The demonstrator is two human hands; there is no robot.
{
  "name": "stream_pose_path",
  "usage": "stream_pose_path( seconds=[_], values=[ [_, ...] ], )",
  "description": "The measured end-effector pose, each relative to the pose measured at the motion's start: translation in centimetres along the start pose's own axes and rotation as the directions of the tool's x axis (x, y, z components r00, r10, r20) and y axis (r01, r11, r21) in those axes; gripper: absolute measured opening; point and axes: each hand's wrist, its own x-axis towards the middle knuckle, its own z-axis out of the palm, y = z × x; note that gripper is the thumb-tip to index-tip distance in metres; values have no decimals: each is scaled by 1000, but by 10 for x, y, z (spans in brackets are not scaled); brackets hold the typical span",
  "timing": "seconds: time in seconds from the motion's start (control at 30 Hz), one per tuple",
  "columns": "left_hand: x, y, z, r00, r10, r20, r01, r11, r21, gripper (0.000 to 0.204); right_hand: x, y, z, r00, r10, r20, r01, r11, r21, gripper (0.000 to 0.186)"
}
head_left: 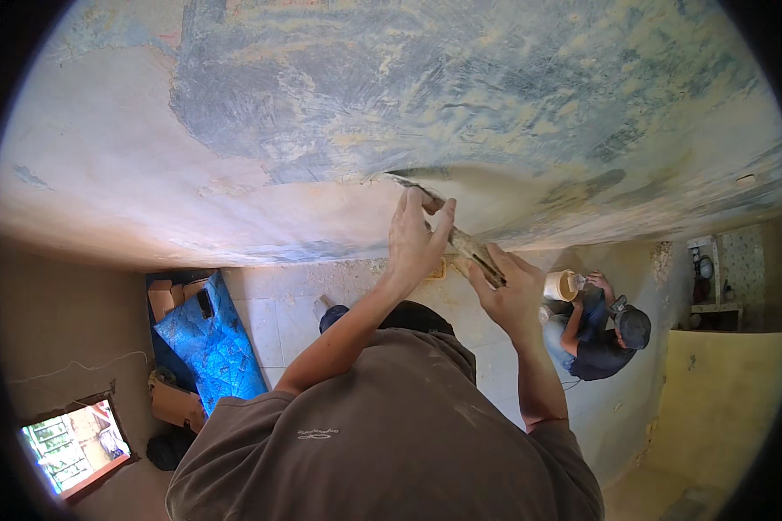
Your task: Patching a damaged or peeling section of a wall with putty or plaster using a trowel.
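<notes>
A long, narrow plastering trowel [467, 245], smeared with pale filler, slants across the wall in front of me, its upper left tip at the surface. My left hand [415, 243] is closed on it near that upper end, thumb and fingers pinching its edges. Lower down, my right hand [514, 293] grips the other end, fingers partly hidden behind it. The wall [391, 95] is patchy grey-blue above, with a smoother pale coat [261, 208] along the lower left. A dark shadow spreads on the wall right of the trowel tip.
On the floor to the right, a co-worker [606, 339] in a dark cap crouches beside a pale bucket [562, 285], hands near its rim. At left, a blue quilted sheet [208, 334] lies over cardboard boxes [175, 401]. A yellow partition [725, 399] stands at far right.
</notes>
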Motion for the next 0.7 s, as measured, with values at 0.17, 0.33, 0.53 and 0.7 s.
stream_pose_path(
  seconds=[0.17,0.33,0.53,0.7],
  values=[
    [10,6,2,1000,-30,-5,30,998,-53,30,12,-13,-10,1000,-8,-5,8,995,-100,35],
    [5,-11,7,995,62,-77,-60,998,27,31,4,5,2,1000,10,25,-10,1000,17,34],
    [11,1,5,1000,3,-2,-3,1000,-5,29,14,1,-4,999,-35,-8,35,998,-47,34],
    [6,-16,-5,997,25,-66,-21,997,72,29,12,0,7,999,-39,30,40,999,-22,34]
  ],
)
